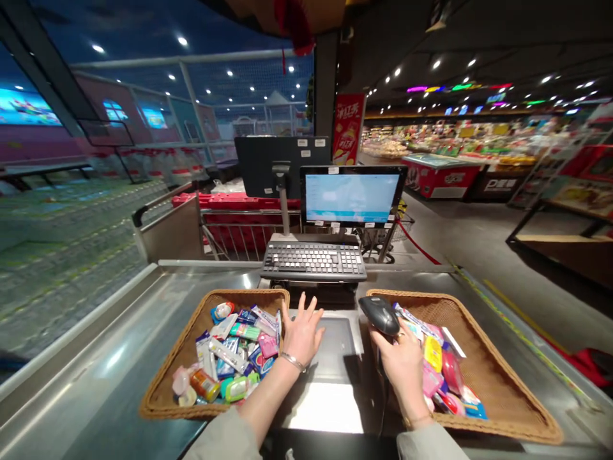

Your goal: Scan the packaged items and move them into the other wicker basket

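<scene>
My left hand (301, 333) is open with fingers spread, hovering over the right rim of the left wicker basket (165, 399) and the flat scanner plate (335, 348). It holds nothing. The left basket is full of small packaged goods (234, 361). My right hand (402, 364) is closed around the grip of a black handheld barcode scanner (380, 314), over the left edge of the right wicker basket (507, 396). That basket holds several pink, yellow and blue packets (443, 374).
A keyboard (313, 260) and a lit monitor (351, 197) stand behind the scanner plate on the steel checkout counter (96, 409). A second screen's back (275, 165) and red shopping trolleys (239, 223) lie beyond. Shop aisles and shelves extend to the right.
</scene>
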The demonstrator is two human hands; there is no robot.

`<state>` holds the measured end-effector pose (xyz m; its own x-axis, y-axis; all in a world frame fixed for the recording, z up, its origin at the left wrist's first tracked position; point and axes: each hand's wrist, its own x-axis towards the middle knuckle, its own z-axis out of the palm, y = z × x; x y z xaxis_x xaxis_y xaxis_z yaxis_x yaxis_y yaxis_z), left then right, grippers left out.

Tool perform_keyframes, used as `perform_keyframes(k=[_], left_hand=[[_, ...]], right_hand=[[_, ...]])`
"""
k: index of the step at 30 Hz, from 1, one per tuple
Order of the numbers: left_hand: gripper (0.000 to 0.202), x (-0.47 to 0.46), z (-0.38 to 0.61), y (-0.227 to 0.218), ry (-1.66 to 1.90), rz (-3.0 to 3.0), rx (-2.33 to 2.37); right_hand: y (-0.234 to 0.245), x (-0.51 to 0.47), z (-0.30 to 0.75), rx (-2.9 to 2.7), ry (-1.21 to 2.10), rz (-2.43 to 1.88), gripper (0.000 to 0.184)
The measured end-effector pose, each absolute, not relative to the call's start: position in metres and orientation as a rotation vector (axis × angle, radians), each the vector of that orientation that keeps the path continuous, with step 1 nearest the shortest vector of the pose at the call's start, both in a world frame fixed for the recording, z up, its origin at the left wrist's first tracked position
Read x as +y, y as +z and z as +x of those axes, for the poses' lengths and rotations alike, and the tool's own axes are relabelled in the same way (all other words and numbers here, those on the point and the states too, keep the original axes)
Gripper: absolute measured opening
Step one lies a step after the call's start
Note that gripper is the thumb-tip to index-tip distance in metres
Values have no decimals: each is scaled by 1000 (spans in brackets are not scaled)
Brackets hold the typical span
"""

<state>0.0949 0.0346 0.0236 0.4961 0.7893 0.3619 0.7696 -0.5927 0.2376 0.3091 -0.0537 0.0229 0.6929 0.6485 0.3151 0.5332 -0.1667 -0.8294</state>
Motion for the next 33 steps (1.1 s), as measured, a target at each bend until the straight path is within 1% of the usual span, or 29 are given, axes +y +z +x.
perform_keyframes(k=[3, 7, 9, 15, 19, 22, 27, 33], left_hand=[[37, 33, 73, 20, 669, 2647, 1487], [37, 30, 49, 18, 645, 2586, 1580], [37, 27, 38, 18, 640, 2560, 1619], [39, 25, 3, 12, 560, 2523, 1763], [39, 28, -24, 7, 506, 2514, 1848], [42, 32, -44, 6, 426, 2505, 1888], [50, 37, -78, 5, 268, 2513, 1916], [50, 47, -121, -1, 90, 2595, 1873]], right_hand=[[20, -45, 295, -965, 243, -1832, 40], [17, -34, 278, -1018, 329, -1816, 45], [15, -31, 270, -1044, 353, -1795, 46], [11, -24, 250, -1133, 387, -1775, 39], [10, -23, 241, -1137, 422, -1786, 42], [12, -22, 235, -1126, 467, -1797, 43], [15, -20, 226, -1125, 509, -1780, 40], [11, -18, 217, -1127, 480, -1758, 41]])
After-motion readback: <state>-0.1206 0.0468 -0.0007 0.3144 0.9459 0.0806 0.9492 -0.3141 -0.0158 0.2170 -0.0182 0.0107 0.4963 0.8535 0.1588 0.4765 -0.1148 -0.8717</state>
